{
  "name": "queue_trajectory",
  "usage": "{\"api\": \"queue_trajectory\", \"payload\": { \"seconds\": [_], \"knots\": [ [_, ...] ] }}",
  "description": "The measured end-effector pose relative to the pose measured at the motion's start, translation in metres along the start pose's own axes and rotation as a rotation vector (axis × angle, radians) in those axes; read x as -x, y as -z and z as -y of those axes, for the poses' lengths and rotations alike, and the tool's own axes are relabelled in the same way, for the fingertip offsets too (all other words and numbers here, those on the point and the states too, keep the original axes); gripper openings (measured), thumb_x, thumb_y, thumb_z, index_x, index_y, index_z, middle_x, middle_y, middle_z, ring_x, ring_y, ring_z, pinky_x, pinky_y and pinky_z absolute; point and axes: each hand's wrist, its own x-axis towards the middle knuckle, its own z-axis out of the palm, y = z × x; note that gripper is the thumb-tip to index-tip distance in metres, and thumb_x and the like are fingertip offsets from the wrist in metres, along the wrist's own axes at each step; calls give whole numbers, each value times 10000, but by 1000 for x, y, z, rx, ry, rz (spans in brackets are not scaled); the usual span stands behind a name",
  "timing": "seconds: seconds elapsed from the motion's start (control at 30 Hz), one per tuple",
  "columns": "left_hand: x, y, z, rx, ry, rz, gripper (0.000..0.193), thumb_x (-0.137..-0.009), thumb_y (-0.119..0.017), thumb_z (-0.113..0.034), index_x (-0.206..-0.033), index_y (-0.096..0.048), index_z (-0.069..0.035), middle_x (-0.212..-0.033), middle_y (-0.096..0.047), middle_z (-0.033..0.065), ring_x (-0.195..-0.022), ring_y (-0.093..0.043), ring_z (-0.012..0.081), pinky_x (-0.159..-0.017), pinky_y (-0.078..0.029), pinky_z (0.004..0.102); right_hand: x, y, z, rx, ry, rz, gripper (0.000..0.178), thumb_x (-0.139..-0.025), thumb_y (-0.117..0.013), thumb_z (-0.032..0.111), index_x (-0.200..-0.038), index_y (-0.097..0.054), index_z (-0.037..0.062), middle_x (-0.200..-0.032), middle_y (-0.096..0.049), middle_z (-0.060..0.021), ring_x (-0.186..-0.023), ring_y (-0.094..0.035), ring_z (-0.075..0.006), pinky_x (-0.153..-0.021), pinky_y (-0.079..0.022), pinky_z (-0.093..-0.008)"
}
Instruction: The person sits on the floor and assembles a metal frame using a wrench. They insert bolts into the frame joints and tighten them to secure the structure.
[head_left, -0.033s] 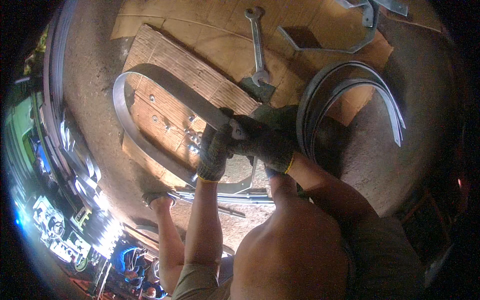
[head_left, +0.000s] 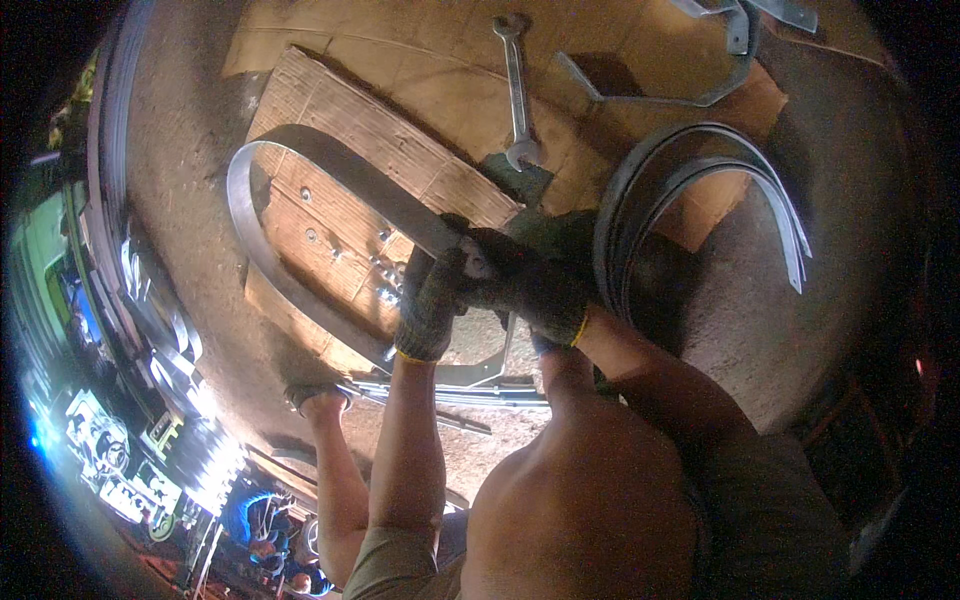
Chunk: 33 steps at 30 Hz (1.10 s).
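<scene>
A flat metal strap (head_left: 350, 172), bent into a long U, reaches left from my hands. My left hand (head_left: 427, 310), in a dark knit glove, is closed around the strap's upper end. Against it, my right hand (head_left: 535, 290), gloved as well with a yellow cuff edge, has its fingers closed at the same end. What lies between the fingers there is dark and partly hidden. Below the hands, an angled flat metal bar (head_left: 470, 376) meets the strap's lower end, where a bolt (head_left: 389, 353) shows. Several bolts and nuts (head_left: 388, 295) lie on the cardboard (head_left: 335, 115) inside the U.
An open-ended wrench (head_left: 517, 90) lies on the cardboard ahead. Several curved metal straps (head_left: 625, 190) rest at the right, with a bent metal bracket (head_left: 655, 100) beyond them. Flat metal bars (head_left: 480, 393) lie near my feet. Long stock lines the left side.
</scene>
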Motion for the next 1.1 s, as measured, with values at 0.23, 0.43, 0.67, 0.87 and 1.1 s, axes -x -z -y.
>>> {"api": "queue_trajectory", "payload": {
  "seconds": [0.23,0.43,0.67,0.87,1.1],
  "knots": [
    [-18,-11,14,111,-33,-9,395,-1028,-605,-268,-1345,-575,-35,-1141,-666,56,-958,-610,133,-778,-494,284,-19,8,-64,-363,142,-64,432,-955,-739,191,-1332,-606,26,-1091,-709,-77,-994,-660,-159,-857,-561,-336],
    [-44,-15,26,122,-13,58,447,-1052,-589,-317,-1397,-568,-32,-1249,-643,85,-1113,-627,169,-928,-539,332,-30,38,-109,-238,84,-296,468,-898,-789,181,-1300,-616,17,-1115,-708,-54,-1034,-666,-187,-955,-547,-341],
    [-70,-12,33,-246,-404,-224,400,-1030,-652,-285,-1306,-612,2,-1111,-708,108,-977,-690,207,-857,-556,339,-58,49,-86,740,432,-472,682,-836,-834,189,-1411,-502,35,-1309,-615,-125,-1179,-601,-280,-1052,-481,-409],
    [-28,17,39,-459,-537,-747,386,-960,-724,-157,-1303,-628,-9,-1195,-696,149,-1068,-685,237,-931,-543,353,-53,31,-57,419,123,-551,656,-871,-788,156,-1446,-487,57,-1371,-594,-123,-1198,-589,-288,-1025,-487,-420],
    [62,81,98,-281,-437,-1175,348,-990,-665,-153,-1290,-604,12,-1266,-630,123,-1178,-590,216,-1022,-485,355,-2,24,-15,852,-70,-661,411,-925,-706,264,-1293,-681,83,-1223,-717,-149,-1186,-646,-313,-1005,-492,-432]
  ]
}}
